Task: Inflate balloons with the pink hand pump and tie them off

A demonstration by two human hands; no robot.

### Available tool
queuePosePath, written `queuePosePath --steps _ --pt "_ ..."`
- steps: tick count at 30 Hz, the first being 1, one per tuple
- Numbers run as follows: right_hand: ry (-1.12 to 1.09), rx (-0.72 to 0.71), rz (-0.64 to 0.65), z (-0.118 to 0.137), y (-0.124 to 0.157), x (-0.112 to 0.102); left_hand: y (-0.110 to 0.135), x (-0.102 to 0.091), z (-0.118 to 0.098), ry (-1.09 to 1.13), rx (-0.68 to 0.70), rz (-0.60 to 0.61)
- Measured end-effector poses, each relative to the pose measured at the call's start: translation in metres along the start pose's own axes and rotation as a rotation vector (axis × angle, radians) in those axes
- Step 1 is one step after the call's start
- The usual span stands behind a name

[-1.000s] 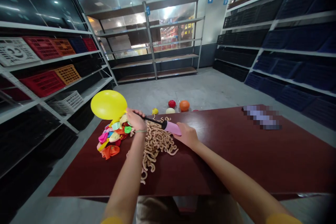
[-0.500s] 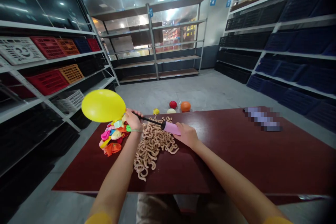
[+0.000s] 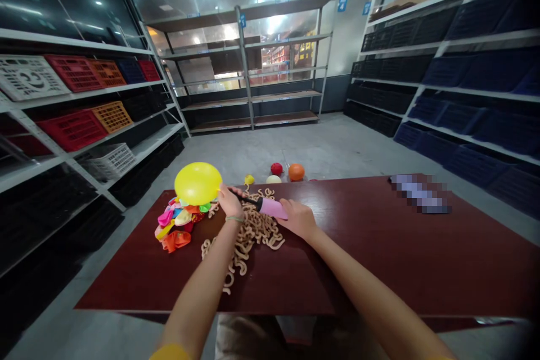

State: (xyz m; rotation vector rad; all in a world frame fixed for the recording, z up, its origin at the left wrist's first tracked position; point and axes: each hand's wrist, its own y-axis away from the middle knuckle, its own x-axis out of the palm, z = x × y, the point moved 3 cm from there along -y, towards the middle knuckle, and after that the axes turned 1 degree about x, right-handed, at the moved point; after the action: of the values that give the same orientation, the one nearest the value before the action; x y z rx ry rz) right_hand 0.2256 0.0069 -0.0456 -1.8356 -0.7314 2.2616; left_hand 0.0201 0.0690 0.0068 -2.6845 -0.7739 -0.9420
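Note:
My left hand (image 3: 230, 201) is closed around the neck of an inflated yellow balloon (image 3: 198, 183), where the black nozzle of a pink hand pump (image 3: 272, 207) goes in. My right hand (image 3: 298, 219) grips the pink pump body. Both hands hover over a heap of tan curled strips (image 3: 248, 233) on the dark red table (image 3: 379, 259). A pile of flat coloured balloons (image 3: 175, 224) lies just left of my left hand, under the yellow balloon.
On the floor beyond the table lie a red balloon (image 3: 277, 168), an orange balloon (image 3: 296, 171), a pale one (image 3: 274, 179) and a small yellow one (image 3: 249, 179). Shelves with crates (image 3: 76, 124) line the left; dark bins fill the shelves on the right. A blurred object (image 3: 419, 193) rests at the table's far right.
The yellow balloon looks smaller and sits closer to the table's middle than before. My left hand has shifted right toward the pump body, which looks shortened. My right hand stays about where it was.

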Motion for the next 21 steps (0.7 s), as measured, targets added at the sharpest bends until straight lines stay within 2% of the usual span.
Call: queuePosePath --steps 4,6,9,13,16,18,21 --pt "-0.039 0.003 -0.015 0.000 -0.002 0.003 -0.048 -0.013 -0.049 0.015 0.076 -0.021" --pt "-0.050 0.016 -0.022 -0.001 -0.003 0.004 -0.056 -0.008 -0.059 0.031 0.109 -0.041" --pt "-0.070 0.081 -0.052 -0.005 -0.004 0.004 -0.040 0.014 -0.044 0.036 0.089 -0.037" --pt "-0.114 0.156 -0.099 -0.010 -0.003 0.003 0.012 0.048 0.002 0.000 0.036 0.091" --pt "-0.115 0.157 -0.093 -0.010 -0.002 0.002 0.033 0.053 0.019 -0.053 0.012 0.148" --pt "-0.113 0.133 -0.070 -0.008 -0.001 0.001 0.026 0.046 0.013 -0.086 0.023 0.114" --pt "-0.131 0.096 -0.053 -0.004 -0.001 0.001 -0.005 0.031 -0.020 -0.098 0.077 0.031"
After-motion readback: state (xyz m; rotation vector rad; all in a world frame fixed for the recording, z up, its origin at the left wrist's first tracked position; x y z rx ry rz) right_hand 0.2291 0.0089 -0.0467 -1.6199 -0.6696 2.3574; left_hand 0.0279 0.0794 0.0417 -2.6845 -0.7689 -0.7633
